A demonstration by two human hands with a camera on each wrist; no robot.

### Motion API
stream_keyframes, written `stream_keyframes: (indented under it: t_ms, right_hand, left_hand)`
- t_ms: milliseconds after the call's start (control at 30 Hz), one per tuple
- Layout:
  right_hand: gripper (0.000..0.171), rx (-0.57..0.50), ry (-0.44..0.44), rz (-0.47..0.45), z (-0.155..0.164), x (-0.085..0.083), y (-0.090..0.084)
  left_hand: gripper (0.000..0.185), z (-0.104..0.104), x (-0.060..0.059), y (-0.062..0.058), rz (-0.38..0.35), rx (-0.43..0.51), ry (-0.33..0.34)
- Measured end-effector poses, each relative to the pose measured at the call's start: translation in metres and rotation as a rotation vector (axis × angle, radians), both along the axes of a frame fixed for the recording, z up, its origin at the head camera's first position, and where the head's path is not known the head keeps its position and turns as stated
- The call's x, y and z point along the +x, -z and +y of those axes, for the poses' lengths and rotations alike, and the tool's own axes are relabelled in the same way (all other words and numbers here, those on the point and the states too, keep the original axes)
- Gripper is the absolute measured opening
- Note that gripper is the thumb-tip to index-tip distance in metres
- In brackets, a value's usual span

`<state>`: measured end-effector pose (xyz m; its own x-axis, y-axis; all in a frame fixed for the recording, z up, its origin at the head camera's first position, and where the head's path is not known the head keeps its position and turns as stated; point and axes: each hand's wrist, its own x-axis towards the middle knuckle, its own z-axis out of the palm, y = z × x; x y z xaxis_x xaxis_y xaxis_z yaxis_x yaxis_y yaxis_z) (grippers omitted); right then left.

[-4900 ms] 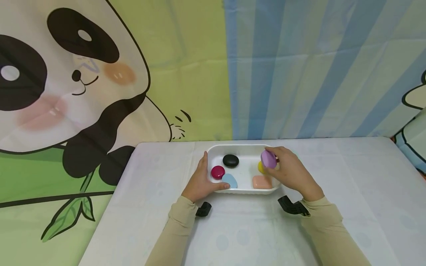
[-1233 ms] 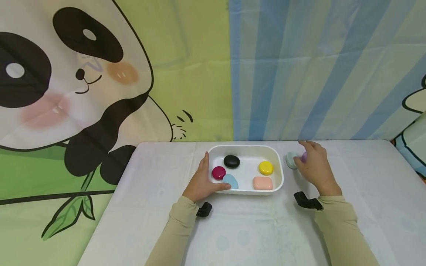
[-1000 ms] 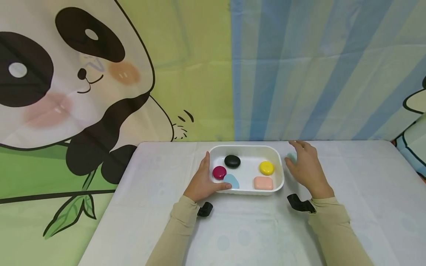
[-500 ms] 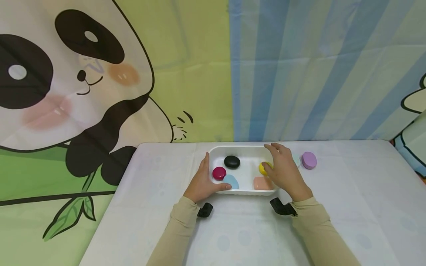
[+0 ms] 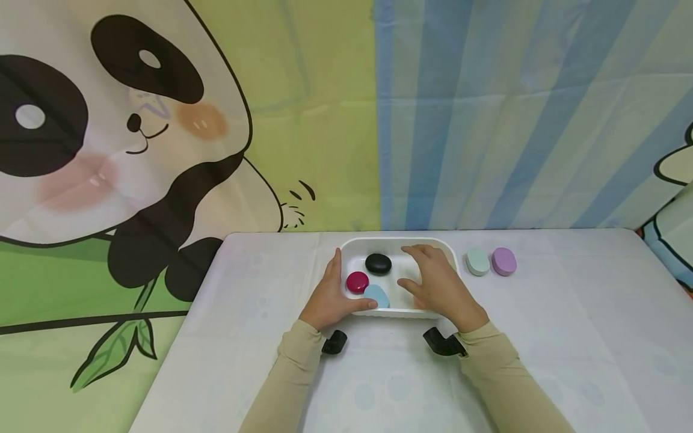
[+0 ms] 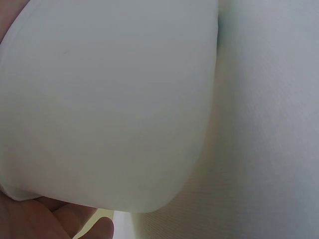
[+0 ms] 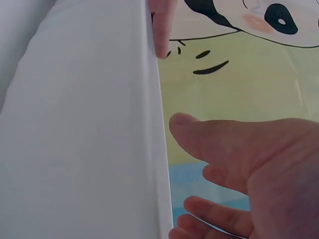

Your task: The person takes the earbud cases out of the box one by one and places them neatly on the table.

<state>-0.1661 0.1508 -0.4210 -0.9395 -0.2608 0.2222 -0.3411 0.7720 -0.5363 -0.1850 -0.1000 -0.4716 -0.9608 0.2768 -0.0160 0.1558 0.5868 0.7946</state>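
White tray, clamped at one end by the left hand, held one crimson disc, one blue piece, one black oval and one peach block, mostly hidden by the right hand, its fingers apart; farther right lay one mint disc and one lilac disc.

In the head view, the right hand hides much of the tray's right end and all but a sliver of a pink piece, its shape unclear. The left hand covers the near left corner. Both sleeves and the panda are cut off. In both wrist views the tray's wall hides its contents.
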Motion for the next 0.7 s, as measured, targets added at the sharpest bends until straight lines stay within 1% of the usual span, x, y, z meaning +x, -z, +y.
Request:
stream_keyframes:
  t_ms: [233, 467, 700]
  right_hand:
    - [0.066, 0.025, -0.057, -0.047, -0.012, 0.0, 0.001]
    - [0.067, 0.039, -0.118, -0.135, -0.021, -0.005, 0.004]
    - [0.071, -0.006, -0.198, -0.204, -0.028, -0.009, 0.005]
  left_hand:
    - [0.138, 0.001, 0.0, -0.001, -0.006, -0.009, -0.008]
    - [0.137, 0.001, 0.0, -0.002, -0.008, -0.013, -0.005]
    - [0.138, 0.0, 0.001, -0.003, 0.027, -0.008, 0.015]
